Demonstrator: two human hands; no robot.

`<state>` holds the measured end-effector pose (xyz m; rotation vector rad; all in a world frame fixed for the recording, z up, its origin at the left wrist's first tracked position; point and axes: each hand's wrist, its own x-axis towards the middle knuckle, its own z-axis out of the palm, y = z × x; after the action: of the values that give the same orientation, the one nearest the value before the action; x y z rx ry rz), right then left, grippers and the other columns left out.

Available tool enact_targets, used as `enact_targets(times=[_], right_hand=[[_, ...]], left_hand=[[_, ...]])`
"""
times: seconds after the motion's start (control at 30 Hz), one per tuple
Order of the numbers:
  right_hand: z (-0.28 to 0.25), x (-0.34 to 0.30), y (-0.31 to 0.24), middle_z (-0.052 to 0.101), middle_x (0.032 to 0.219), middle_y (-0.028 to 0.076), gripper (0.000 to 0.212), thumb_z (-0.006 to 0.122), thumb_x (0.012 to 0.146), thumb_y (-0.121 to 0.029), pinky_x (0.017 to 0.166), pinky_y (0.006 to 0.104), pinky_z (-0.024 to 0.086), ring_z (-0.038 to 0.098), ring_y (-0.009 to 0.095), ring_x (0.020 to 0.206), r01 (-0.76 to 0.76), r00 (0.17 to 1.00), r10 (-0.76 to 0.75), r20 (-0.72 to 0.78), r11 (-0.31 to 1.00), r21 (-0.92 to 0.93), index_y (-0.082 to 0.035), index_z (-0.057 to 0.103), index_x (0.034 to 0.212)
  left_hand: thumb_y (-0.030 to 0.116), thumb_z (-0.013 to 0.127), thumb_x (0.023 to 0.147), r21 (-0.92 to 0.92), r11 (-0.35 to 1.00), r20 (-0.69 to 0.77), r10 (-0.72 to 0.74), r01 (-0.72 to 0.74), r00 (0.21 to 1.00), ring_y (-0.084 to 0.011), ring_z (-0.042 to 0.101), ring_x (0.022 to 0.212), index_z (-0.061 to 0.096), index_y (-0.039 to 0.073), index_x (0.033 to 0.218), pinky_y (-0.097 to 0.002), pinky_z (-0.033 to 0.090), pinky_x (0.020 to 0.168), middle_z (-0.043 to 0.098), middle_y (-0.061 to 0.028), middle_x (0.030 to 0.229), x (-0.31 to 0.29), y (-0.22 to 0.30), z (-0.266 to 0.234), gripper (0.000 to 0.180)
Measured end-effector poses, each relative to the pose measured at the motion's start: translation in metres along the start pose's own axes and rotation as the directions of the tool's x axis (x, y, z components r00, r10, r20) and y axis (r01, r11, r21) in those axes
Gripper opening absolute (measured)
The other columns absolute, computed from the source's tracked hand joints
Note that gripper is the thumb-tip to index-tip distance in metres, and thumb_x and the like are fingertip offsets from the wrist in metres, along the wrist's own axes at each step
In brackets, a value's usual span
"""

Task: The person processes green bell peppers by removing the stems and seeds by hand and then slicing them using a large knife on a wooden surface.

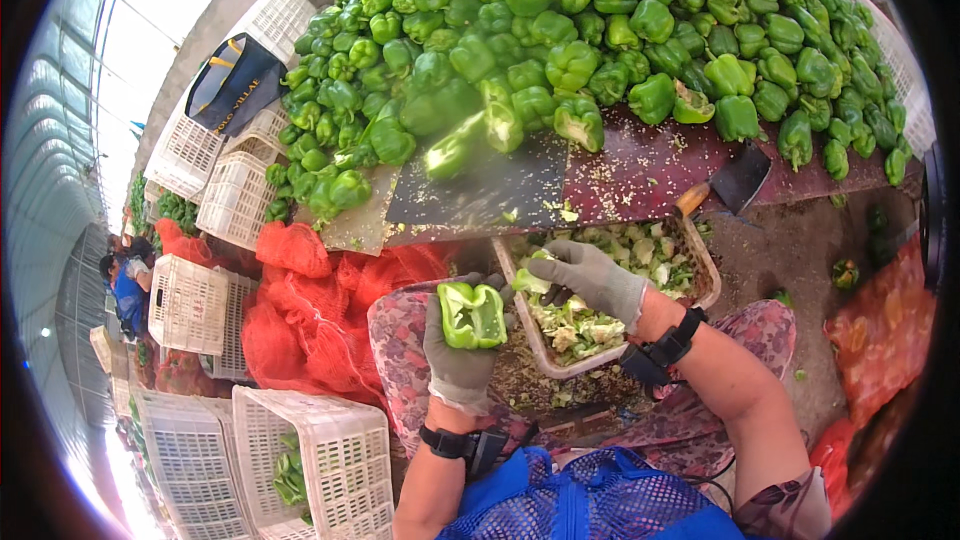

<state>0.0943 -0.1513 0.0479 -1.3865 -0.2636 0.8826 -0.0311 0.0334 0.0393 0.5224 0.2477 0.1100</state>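
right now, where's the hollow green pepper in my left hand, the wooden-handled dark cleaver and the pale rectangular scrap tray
Hollow green pepper (471,318), head view, inner wall.
Wooden-handled dark cleaver (742,179), head view, blade.
Pale rectangular scrap tray (703,254), head view, right rim.

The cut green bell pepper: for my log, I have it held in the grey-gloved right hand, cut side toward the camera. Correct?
It isn't in the right hand: the head view shows the cut green bell pepper in the grey-gloved left hand, cut side toward the camera.

Dark tote bag (237,90) on white crates (190,147), red mesh bags (300,318) nearby
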Motion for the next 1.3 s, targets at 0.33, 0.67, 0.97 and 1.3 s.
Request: enact_targets(times=[0.33,0.67,0.97,1.3], right_hand=[[-0.013,-0.004,-0.001,0.063,0.101,0.004,0.052,0.072,0.087,-0.029,0.077,0.0255,0.049,0.059,0.011,0.089,0.12,0.983,-0.122,0.135,0.993,0.025,0.001,0.053,0.125],[-0.004,-0.01,-0.006,0.062,0.111,0.003,0.042,0.073,0.084,-0.017,0.089,0.0282,0.048,0.056,0.01,0.102,0.408,0.903,-0.388,0.183,0.909,-0.087,-0.007,0.057,0.122],[-0.008,-0.011,-0.004,0.062,0.114,0.006,0.044,0.074,0.082,-0.026,0.094,0.0327,0.046,0.058,0.018,0.106,0.454,0.89,-0.399,0.222,0.823,-0.342,-0.011,0.059,0.12],[-0.009,-0.008,0.002,0.062,0.116,0.007,0.046,0.074,0.082,-0.027,0.094,0.0343,0.046,0.059,0.021,0.107,0.522,0.849,-0.424,0.315,0.76,-0.386,-0.012,0.058,0.123]], left_hand=[[0.044,0.048,0.097,0.165,0.986,0.046,0.0,-0.008,0.999,-0.0301,0.058,0.111,0.051,0.003,0.126,-0.053,0.049,0.094,0.057,-0.0173,0.124,-0.007,-0.006,0.019,0.05],[0.043,0.048,0.095,0.197,0.959,-0.078,-0.194,0.206,0.978,-0.0335,0.059,0.113,0.051,0.004,0.132,-0.0499,0.05,0.092,0.062,-0.0144,0.119,-0.008,-0.023,0.007,0.055],[0.032,0.047,0.098,-0.049,0.954,-0.143,-0.301,0.297,0.943,-0.0291,0.064,0.097,0.06,0.001,0.116,-0.041,0.051,0.088,0.067,-0.0131,0.104,-0.009,-0.032,0.015,0.039],[0.032,0.046,0.095,0.051,0.947,-0.048,-0.315,0.317,0.948,-0.0338,0.066,0.097,0.058,0.002,0.123,-0.0483,0.055,0.077,0.068,-0.0162,0.105,-0.008,-0.034,-0.009,0.042]])
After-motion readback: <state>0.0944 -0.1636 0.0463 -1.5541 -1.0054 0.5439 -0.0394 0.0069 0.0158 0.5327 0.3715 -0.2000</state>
